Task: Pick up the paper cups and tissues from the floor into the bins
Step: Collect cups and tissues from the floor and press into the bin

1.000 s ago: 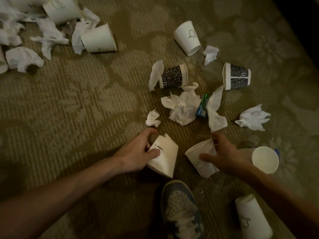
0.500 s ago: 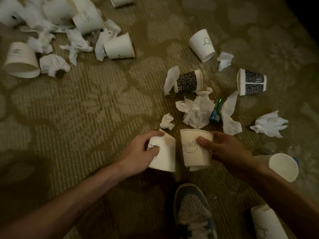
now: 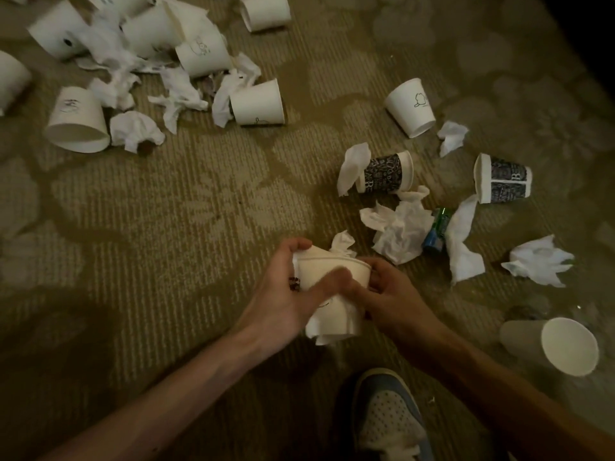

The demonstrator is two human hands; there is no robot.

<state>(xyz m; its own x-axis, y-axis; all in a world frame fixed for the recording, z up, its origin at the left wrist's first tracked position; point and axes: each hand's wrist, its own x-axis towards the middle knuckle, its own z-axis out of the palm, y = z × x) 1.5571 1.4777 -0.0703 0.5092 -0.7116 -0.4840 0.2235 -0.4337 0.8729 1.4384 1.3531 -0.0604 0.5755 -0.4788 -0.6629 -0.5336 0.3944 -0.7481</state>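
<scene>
Two white paper cups (image 3: 334, 296) are pressed together, one inside the other, just above the carpet. My left hand (image 3: 286, 294) grips them from the left and my right hand (image 3: 389, 294) grips them from the right. Behind them lie a small tissue (image 3: 342, 242), a big crumpled tissue (image 3: 399, 231) and two dark patterned cups (image 3: 386, 173) (image 3: 502, 179) on their sides. A white cup (image 3: 411, 106) lies further back. No bin is in view.
A heap of several white cups and tissues (image 3: 159, 71) covers the far left of the carpet. A white cup (image 3: 562, 346) lies at the right, a tissue (image 3: 539, 261) above it. A blue-green tube (image 3: 437, 231) lies among the tissues. My shoe (image 3: 389, 420) is below the hands.
Each hand lifted a white cup from the floor. The hands then came together, and the two cups now sit one inside the other. The view shifted left, showing more of the heap.
</scene>
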